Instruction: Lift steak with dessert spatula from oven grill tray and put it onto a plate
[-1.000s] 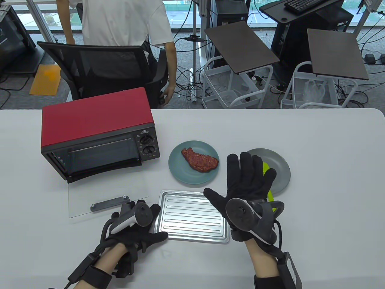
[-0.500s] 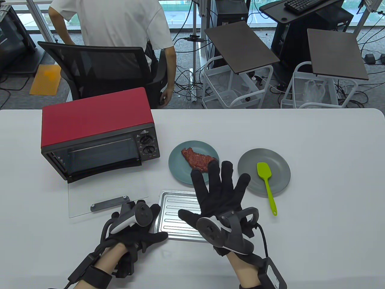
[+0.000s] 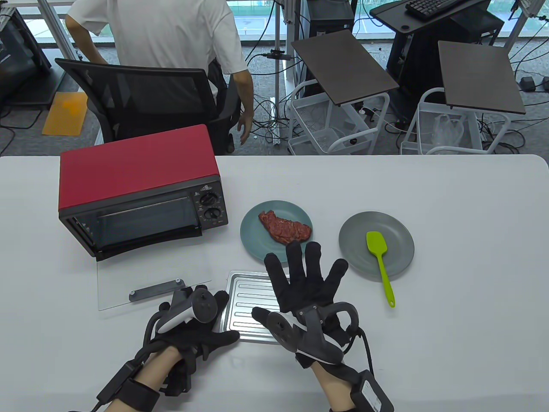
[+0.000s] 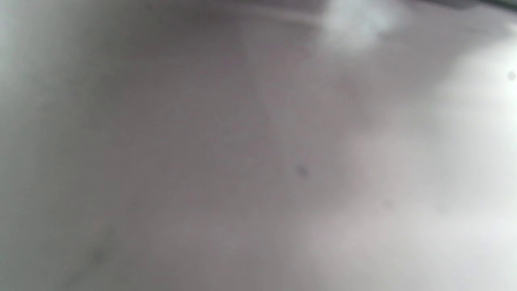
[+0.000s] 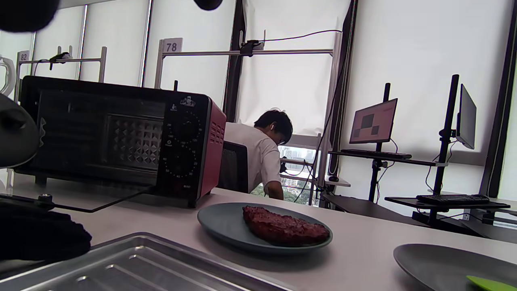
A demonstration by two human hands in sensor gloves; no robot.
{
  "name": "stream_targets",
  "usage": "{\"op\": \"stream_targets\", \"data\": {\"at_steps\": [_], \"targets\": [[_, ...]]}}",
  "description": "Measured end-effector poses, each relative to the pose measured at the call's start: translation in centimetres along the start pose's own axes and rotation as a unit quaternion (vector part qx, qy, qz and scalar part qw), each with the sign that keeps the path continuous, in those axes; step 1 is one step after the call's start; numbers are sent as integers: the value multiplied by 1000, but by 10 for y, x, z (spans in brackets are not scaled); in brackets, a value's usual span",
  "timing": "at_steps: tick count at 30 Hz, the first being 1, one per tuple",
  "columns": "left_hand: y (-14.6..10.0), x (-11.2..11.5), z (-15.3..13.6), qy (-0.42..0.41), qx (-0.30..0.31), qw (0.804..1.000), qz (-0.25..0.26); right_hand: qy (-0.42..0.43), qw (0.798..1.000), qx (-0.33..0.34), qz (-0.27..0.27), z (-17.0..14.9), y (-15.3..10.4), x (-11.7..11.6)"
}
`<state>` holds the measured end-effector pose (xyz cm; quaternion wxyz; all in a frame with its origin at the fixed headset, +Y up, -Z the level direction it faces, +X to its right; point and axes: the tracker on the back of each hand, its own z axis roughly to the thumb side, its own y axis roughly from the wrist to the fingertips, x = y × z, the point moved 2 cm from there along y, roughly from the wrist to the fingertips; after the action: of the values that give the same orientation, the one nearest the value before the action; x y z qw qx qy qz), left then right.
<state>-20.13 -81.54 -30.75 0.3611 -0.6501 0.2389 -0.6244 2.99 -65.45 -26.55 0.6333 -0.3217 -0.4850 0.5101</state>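
Observation:
The red-brown steak point(image 3: 285, 229) point(image 5: 284, 230) lies on the teal plate point(image 3: 251, 234) point(image 5: 224, 224). On the grey plate point(image 3: 356, 240) point(image 5: 436, 260) rests the green dessert spatula point(image 3: 379, 257) point(image 5: 490, 283), its handle reaching past the near rim. The metal grill tray point(image 3: 246, 300) point(image 5: 141, 262) sits bare at the table's front. My right hand point(image 3: 300, 279) hovers above the tray's right half, fingers spread and holding nothing. My left hand point(image 3: 201, 326) rests against the tray's left edge, thumb along its front rim. The left wrist view is a grey blur.
A red toaster oven point(image 3: 137, 184) point(image 5: 121, 137) stands at the left with its glass door point(image 3: 150, 279) folded down onto the table. A person point(image 3: 171, 30) stands behind a black chair point(image 3: 146, 103) beyond the far edge. Carts stand at the back right.
My right hand has drawn left and toward me, from above the grey plate to above the tray, uncovering the spatula. My left hand stayed put.

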Motion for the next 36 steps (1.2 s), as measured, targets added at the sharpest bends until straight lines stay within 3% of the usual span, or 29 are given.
{"op": "stream_targets", "data": {"at_steps": [14, 36], "targets": [[0, 0, 0, -1, 1, 1000, -1, 8, 995, -21, 95, -6, -3, -50], [0, 0, -1, 0, 1, 1000, 1, 79, 990, -45, 107, -22, -7, -58]]}}
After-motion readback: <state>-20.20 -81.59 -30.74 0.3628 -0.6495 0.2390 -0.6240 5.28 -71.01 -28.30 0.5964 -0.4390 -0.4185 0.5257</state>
